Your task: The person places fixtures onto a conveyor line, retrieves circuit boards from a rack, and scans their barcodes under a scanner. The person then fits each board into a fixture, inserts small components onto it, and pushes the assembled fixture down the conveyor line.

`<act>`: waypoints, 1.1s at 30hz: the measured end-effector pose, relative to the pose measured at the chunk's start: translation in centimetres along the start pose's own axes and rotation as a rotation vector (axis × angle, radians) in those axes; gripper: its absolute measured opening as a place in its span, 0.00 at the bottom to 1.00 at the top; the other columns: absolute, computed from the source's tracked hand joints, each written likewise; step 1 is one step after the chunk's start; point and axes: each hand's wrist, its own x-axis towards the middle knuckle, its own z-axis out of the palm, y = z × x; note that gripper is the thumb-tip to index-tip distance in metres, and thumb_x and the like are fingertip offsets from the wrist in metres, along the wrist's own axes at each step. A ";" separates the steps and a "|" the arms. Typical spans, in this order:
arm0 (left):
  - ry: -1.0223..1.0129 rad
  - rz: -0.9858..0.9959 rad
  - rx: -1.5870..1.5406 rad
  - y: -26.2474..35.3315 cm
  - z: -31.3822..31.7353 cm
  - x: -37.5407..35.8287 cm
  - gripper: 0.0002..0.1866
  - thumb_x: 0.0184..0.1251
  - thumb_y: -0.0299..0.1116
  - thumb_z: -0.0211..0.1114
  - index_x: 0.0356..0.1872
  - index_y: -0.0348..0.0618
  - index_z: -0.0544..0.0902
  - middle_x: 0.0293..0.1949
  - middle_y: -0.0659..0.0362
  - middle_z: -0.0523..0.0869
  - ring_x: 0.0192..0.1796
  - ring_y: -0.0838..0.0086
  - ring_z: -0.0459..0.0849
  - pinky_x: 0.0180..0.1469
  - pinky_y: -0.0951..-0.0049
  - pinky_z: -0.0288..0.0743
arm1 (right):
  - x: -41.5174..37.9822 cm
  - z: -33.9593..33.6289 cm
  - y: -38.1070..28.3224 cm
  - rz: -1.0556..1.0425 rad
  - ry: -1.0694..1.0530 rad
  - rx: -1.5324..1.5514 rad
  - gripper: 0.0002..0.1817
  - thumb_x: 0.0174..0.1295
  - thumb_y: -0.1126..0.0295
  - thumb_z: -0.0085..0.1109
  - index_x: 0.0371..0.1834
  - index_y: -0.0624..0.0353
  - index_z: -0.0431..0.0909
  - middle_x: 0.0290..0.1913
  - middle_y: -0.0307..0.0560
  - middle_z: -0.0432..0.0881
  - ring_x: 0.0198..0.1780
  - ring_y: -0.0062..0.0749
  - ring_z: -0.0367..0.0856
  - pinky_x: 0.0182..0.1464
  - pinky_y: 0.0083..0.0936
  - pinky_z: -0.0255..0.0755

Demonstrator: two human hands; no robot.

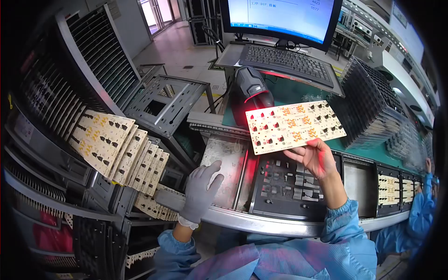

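Cream circuit board (pixel 295 127), tilted, red-lit corner

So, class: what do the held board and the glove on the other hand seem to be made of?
Circuit board: rigid laminate, apparently, with a matte cream face, printed yellow marks and small dark parts.
Glove on the left hand: thin grey fabric, probably knit; it creases softly and ends in a white cuff.

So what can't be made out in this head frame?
- Monitor text: too small, top cut off by the frame edge.
- Circuit board markings: too small, washed by the scanner red light.
- Right hand fingers: mostly hidden behind the board.
- Co-worker's hand: cut off at the right edge.
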 end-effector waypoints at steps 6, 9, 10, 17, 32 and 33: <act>-0.029 -0.048 -0.056 0.2 -0.3 0.0 0.18 0.62 0.29 0.65 0.54 0.38 0.80 0.43 0.53 0.86 0.49 0.60 0.82 0.56 0.63 0.71 | 2.0 -0.2 0.0 0.004 -0.019 -0.020 0.27 0.66 0.74 0.39 0.69 0.68 0.56 0.68 0.64 0.66 0.66 0.61 0.70 0.67 0.62 0.64; -0.039 -0.063 -0.064 0.1 -0.4 0.0 0.18 0.63 0.29 0.65 0.53 0.37 0.80 0.44 0.53 0.86 0.50 0.61 0.82 0.57 0.64 0.71 | 2.6 -0.5 0.0 0.027 -0.012 0.011 0.27 0.66 0.74 0.39 0.69 0.68 0.55 0.68 0.63 0.67 0.66 0.61 0.70 0.67 0.62 0.64; -0.040 -0.062 -0.064 0.2 -0.5 0.1 0.18 0.63 0.29 0.65 0.53 0.37 0.80 0.44 0.53 0.86 0.50 0.61 0.82 0.57 0.64 0.71 | 2.8 -0.6 0.0 0.019 -0.009 -0.004 0.27 0.66 0.74 0.39 0.69 0.69 0.56 0.69 0.64 0.66 0.67 0.61 0.69 0.68 0.62 0.62; -0.049 -0.086 -0.085 0.1 -0.3 0.1 0.18 0.63 0.28 0.65 0.54 0.36 0.80 0.44 0.53 0.86 0.50 0.62 0.83 0.57 0.65 0.72 | 5.0 -1.2 -0.6 -0.004 0.014 -0.048 0.27 0.66 0.73 0.40 0.69 0.66 0.58 0.69 0.60 0.67 0.67 0.58 0.69 0.68 0.62 0.61; -0.071 -0.122 -0.162 0.1 0.9 -0.5 0.20 0.64 0.28 0.63 0.58 0.37 0.78 0.42 0.52 0.87 0.46 0.63 0.84 0.52 0.65 0.74 | -13.0 -7.4 -7.2 -0.068 0.247 -0.546 0.34 0.56 0.72 0.52 0.68 0.73 0.60 0.65 0.57 0.74 0.63 0.40 0.76 0.66 0.32 0.68; -0.059 -0.129 -0.134 0.3 0.9 -0.5 0.21 0.64 0.28 0.63 0.59 0.37 0.77 0.42 0.51 0.87 0.46 0.62 0.84 0.52 0.65 0.75 | -13.6 -6.9 -7.9 -0.047 0.258 -0.539 0.35 0.54 0.73 0.52 0.68 0.72 0.60 0.63 0.55 0.75 0.60 0.37 0.79 0.64 0.29 0.71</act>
